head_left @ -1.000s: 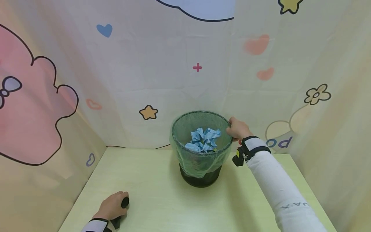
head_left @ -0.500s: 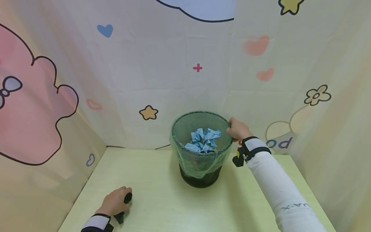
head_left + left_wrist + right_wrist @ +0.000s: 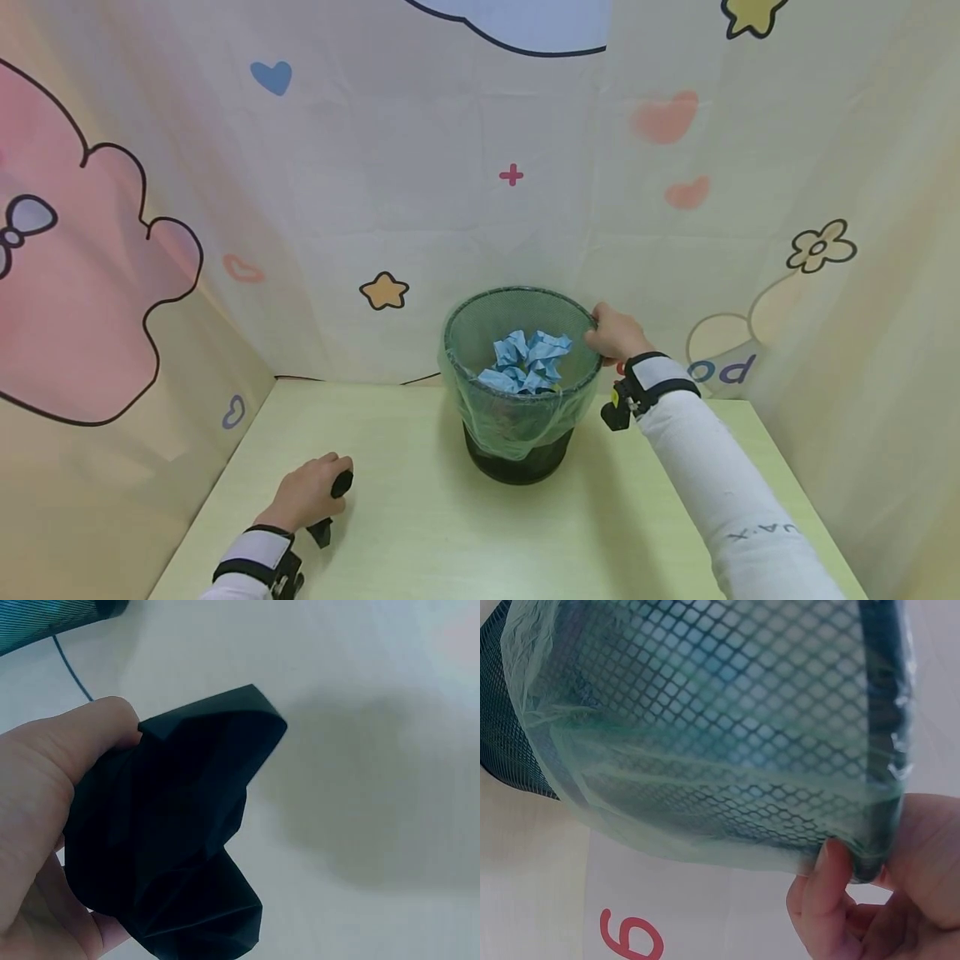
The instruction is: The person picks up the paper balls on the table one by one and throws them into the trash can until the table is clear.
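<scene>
My left hand (image 3: 309, 493) grips a crumpled piece of black paper (image 3: 165, 825), just above the front left of the table. Stiff folds and a sharp corner of it stick out past the thumb in the left wrist view. At the back of the table stands a mesh wastebasket (image 3: 517, 468) with a green plastic liner (image 3: 510, 425) folded over its rim. My right hand (image 3: 619, 333) pinches that rim on the right side, thumb and fingers on either side of it. Inside the basket lie several crumpled pieces of blue paper (image 3: 525, 362).
The pale table (image 3: 420, 533) spreads around and in front of the basket. Behind it hangs a printed curtain (image 3: 450, 167), with more curtain along the left and right sides. A red printed figure (image 3: 632, 935) shows below the basket in the right wrist view.
My left hand has moved forward and a little to the right with the black paper in it. The right hand and the wastebasket have stayed in place.
</scene>
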